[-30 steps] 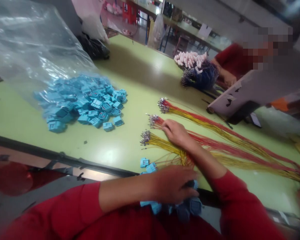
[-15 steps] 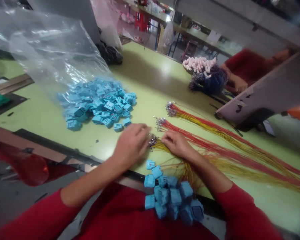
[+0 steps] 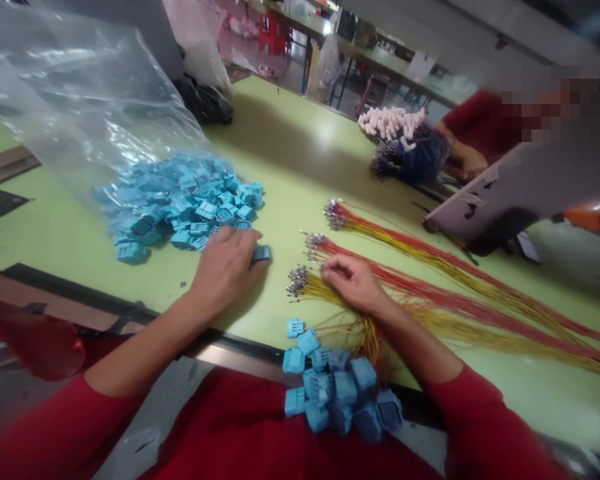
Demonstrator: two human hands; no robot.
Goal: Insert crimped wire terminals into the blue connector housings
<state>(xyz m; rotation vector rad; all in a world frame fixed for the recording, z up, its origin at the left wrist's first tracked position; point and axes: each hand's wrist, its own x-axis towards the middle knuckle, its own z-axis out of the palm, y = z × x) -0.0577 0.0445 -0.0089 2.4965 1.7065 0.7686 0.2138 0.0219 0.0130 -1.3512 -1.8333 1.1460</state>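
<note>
My left hand [image 3: 230,263] is closed round a blue connector [image 3: 261,253] at the near right edge of a heap of blue connectors [image 3: 180,200]. My right hand [image 3: 349,277] has its thumb and fingers pinched together beside the metal tips of the wires; what is between them is too small to make out. Yellow wires [image 3: 313,285] with metal ends lie just left of it and pass under it. Red wires [image 3: 395,277] run behind it to the right. Blue connectors joined to wires [image 3: 345,388] hang over the near table edge.
A clear plastic bag [image 3: 95,100] covers part of the heap. Another red and yellow wire bundle [image 3: 405,243] lies farther back. Beyond it are dark wires with pink ends [image 3: 410,153], near another person's arm [image 3: 467,160]. A panel [image 3: 520,180] stands at the right.
My left hand has moved left from the yellow wire tips to the connector heap and closed on a connector. My right hand stays near the wire tips. The view has shifted slightly.
</note>
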